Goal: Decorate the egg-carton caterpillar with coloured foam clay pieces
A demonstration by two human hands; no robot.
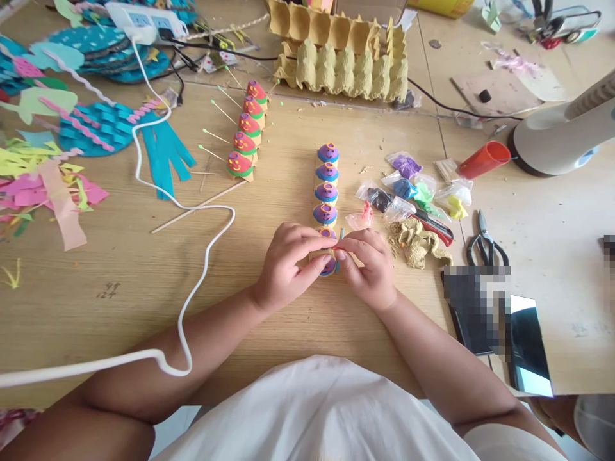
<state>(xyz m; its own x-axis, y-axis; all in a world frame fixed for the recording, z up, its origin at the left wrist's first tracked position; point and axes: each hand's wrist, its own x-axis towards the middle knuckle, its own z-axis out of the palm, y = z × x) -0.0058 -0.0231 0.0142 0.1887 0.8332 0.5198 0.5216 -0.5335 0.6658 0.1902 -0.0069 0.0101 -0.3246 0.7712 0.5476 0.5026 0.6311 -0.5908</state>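
My left hand (pixel 292 262) and my right hand (pixel 369 264) meet at the fingertips over the near end of a purple egg-carton strip (pixel 327 192). Between the fingertips is a small red bit of modelling clay (pixel 336 246), mostly hidden; both hands pinch at it. Each bump of the strip has a purple top, a blue rim, an orange ring and a little face. My fingers partly cover the nearest bumps. Further left stands a similar strip, the red and green egg-carton strip (pixel 246 133), with smiling faces and thin green-tipped sticks poking out from its sides.
To the right lie bagged coloured clay (pixel 406 165), a red utility knife (pixel 435 228), carton scraps (pixel 418 243), scissors (pixel 485 243), a red cup (pixel 485 160) and a phone (pixel 528 346). A white cable (pixel 209 250) crosses the left side. Egg cartons (pixel 350 70) sit at the back.
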